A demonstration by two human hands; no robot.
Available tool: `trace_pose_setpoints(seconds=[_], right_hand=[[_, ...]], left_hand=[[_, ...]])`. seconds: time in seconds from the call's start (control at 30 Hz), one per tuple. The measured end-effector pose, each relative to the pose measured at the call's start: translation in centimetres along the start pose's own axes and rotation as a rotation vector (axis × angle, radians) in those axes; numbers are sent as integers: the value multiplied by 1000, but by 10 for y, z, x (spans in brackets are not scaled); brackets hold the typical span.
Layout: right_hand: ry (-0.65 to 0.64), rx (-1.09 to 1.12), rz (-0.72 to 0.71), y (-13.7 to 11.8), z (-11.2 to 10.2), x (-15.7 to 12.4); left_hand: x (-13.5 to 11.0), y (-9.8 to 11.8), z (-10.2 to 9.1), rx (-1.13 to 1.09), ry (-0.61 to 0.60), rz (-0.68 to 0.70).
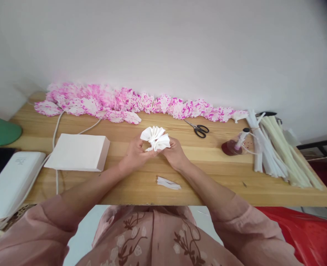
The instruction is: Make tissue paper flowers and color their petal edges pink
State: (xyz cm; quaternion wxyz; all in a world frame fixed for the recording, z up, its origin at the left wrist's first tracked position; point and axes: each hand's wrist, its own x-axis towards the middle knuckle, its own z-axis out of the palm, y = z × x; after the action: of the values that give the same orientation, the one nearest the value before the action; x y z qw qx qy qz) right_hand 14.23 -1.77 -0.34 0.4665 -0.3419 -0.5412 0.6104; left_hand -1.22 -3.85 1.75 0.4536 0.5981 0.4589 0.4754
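Both hands meet over the middle of the wooden table, holding a white pleated tissue-paper flower. My left hand pinches its lower left side. From the right, my right hand grips the same flower. The paper fans out upward above my fingers. A small folded white paper scrap lies on the table just below my right wrist.
A row of pink-and-white paper flowers lines the wall. A stack of white tissue sheets lies left, black scissors behind, and a dish of red dye with a syringe and white stems to the right. A white device sits far left.
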Motion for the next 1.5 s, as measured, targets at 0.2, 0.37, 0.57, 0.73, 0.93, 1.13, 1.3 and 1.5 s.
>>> trace_pose_setpoints(seconds=[0.2,0.37,0.57,0.73,0.93,1.13,1.3,1.5], right_hand=[[-52,25,18,-4,1,0],[12,-43,97,-5,3,0],[10,-80,125,-3,1,-2],[-19,-76,115,0,0,-3],[-18,-124,136,-4,2,-3],[-51,-117,119,-9,4,-2],[-44,-112,127,-9,4,-2],[-69,-91,95,-10,4,-2]], left_hand=[[-2,4,0,-1,16,44],[-1,7,1,-24,-53,96],[0,6,1,-46,-62,138],[0,5,-1,-54,5,130],[-1,5,-1,-81,37,55],[-1,4,0,-140,67,-40],[2,5,-1,-112,103,-50],[2,4,-2,-128,87,-22]])
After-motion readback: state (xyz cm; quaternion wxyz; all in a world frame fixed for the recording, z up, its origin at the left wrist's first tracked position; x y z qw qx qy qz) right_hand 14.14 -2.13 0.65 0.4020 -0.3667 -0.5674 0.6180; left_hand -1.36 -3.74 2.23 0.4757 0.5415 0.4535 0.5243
